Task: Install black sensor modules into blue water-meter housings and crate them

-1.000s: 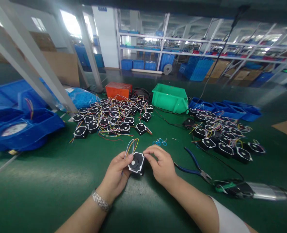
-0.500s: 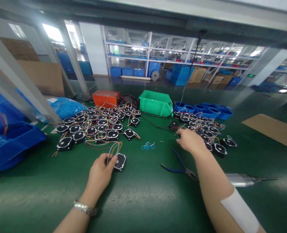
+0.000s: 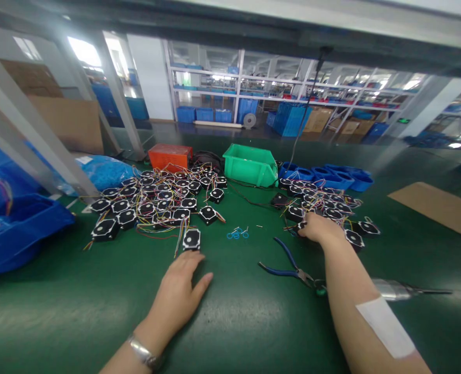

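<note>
A square black stepper motor (image 3: 191,238) with silver corners and coloured wires lies on the green worktop in front of my left hand (image 3: 181,288). That hand is open, its thumb spread away and its fingertips right at the motor's near edge. Over on the right, my right hand (image 3: 319,228) has its fingers closed around another motor (image 3: 301,226), partly hidden by the hand, at the near side of the right group of motors (image 3: 334,213). A larger group of wired motors (image 3: 148,209) covers the left part of the worktop.
Blue-handled pliers (image 3: 288,267) and a silver screwdriver-like tool (image 3: 396,290) lie near my right forearm. Small blue rings (image 3: 236,235) and pins sit mid-table. Behind stand a green bin (image 3: 249,165), an orange box (image 3: 171,157) and blue trays (image 3: 331,177). Cardboard (image 3: 436,208) lies right.
My left hand has let go of its motor, which now lies farther forward, and has drawn back toward me. My right hand has moved right and slightly nearer, onto a motor.
</note>
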A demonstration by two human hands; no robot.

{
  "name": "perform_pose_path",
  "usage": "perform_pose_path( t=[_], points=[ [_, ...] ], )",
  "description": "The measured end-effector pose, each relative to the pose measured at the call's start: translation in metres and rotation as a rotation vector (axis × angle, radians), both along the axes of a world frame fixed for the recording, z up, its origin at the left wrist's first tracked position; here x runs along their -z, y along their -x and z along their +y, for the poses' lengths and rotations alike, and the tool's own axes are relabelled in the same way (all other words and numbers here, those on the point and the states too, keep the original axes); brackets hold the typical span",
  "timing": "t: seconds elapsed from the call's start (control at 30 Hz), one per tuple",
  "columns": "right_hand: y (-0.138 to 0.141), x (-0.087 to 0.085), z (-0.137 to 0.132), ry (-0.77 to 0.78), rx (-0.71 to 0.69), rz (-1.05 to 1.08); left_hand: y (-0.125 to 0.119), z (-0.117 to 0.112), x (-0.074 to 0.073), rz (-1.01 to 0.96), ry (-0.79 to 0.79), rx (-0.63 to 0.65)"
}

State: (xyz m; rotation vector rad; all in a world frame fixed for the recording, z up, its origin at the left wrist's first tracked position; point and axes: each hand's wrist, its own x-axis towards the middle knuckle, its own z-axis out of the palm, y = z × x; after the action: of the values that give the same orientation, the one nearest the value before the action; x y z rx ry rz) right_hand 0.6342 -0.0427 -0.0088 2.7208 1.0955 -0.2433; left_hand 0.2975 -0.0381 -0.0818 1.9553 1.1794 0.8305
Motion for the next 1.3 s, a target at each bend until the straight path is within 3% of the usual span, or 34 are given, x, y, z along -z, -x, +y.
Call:
perform_pose_path(
  t=[0.1,0.23,0.3,0.4,0.47,0.53,0.6,0.7,0.77,0.87,0.97,1.1,1.3],
  points=[
    [0.003,-0.012,-0.001,-0.071,-0.008,0.015,0.001,0.003,0.003,-0.017,-0.043,0.013],
    [0.021,-0.04,-0.004,-0.231,-0.109,0.091,0.0,-0.002,-0.005,-0.128,-0.058,-0.01],
    [0.042,-0.051,-0.007,-0.347,-0.215,0.259,-0.003,-0.006,-0.01,-0.233,0.098,-0.002],
    [0.091,-0.052,-0.017,-0.617,-0.488,0.819,-0.009,-0.013,-0.014,-0.51,0.573,0.085],
    [0.129,-0.043,-0.025,-0.69,-0.677,1.048,-0.011,-0.017,-0.014,-0.779,0.88,0.2],
    [0.163,-0.031,-0.032,-0.608,-0.815,1.041,-0.01,-0.019,-0.014,-1.022,1.052,0.282],
    [0.183,-0.022,-0.035,-0.537,-0.919,0.931,-0.006,-0.018,-0.014,-1.147,1.112,0.283],
    [0.174,-0.022,-0.029,-0.41,-1.071,0.766,0.0,-0.013,-0.018,-1.153,1.131,0.2],
    [0.146,-0.028,-0.02,-0.302,-0.996,0.599,0.001,-0.01,-0.021,-1.1,1.126,0.149],
    [0.086,-0.033,-0.005,-0.199,-0.522,0.194,-0.003,-0.011,-0.024,-0.994,1.117,0.097],
    [0.036,-0.022,0.001,-0.107,-0.31,0.057,-0.008,-0.013,-0.024,-0.925,1.102,0.065],
    [0.008,0.001,0.001,0.039,-0.237,0.06,-0.01,-0.013,-0.021,-0.942,1.098,0.065],
    [0.011,0.014,0.006,0.165,-0.189,0.068,-0.01,-0.013,-0.016,-0.951,1.107,0.063]
  ],
)
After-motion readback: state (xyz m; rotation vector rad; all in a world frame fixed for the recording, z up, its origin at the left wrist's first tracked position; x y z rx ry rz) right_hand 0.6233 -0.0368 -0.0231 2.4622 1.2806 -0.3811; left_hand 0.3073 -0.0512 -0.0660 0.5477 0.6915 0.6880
